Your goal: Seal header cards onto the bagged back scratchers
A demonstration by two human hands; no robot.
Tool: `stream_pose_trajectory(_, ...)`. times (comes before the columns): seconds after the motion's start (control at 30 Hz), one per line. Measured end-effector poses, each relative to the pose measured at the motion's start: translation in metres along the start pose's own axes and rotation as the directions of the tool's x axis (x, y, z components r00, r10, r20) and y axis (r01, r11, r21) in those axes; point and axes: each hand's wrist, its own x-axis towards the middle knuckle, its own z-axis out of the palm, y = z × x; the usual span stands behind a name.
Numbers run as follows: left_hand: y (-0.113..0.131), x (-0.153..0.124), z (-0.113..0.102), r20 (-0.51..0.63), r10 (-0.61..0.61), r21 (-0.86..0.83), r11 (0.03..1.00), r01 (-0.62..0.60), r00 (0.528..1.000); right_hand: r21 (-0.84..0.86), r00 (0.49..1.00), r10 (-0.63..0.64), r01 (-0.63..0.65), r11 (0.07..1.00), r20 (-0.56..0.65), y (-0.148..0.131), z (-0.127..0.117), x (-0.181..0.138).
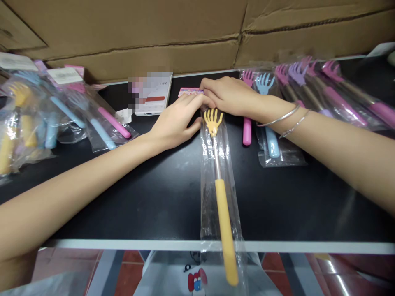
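A yellow back scratcher with a hand-shaped head and a metal shaft lies in a clear plastic sleeve. Its handle sticks out past the table's near edge. At the sleeve's top end, just beyond the yellow claw, my left hand and my right hand meet, fingers bent and closed on the plastic. The exact grip of the right fingertips is partly hidden. Behind the left fingers shows a pink printed card, mostly covered. Under my right wrist lie a pink back scratcher and a bagged blue back scratcher.
Several bagged back scratchers are piled at the left, some with white labels. More bagged pink and purple ones lie at the right. A phone rests at the back of the black table, before a cardboard wall.
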Motion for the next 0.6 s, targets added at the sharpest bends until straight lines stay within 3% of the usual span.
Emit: stream_pose_trajectory(0.6,-0.0013,0.0001,0.0009,-0.014,0.01,-0.022,1.0,-0.01,1.0,-0.018,1.0,0.016,-0.016,1.0,-0.008,0.0017,0.0027,0.0025)
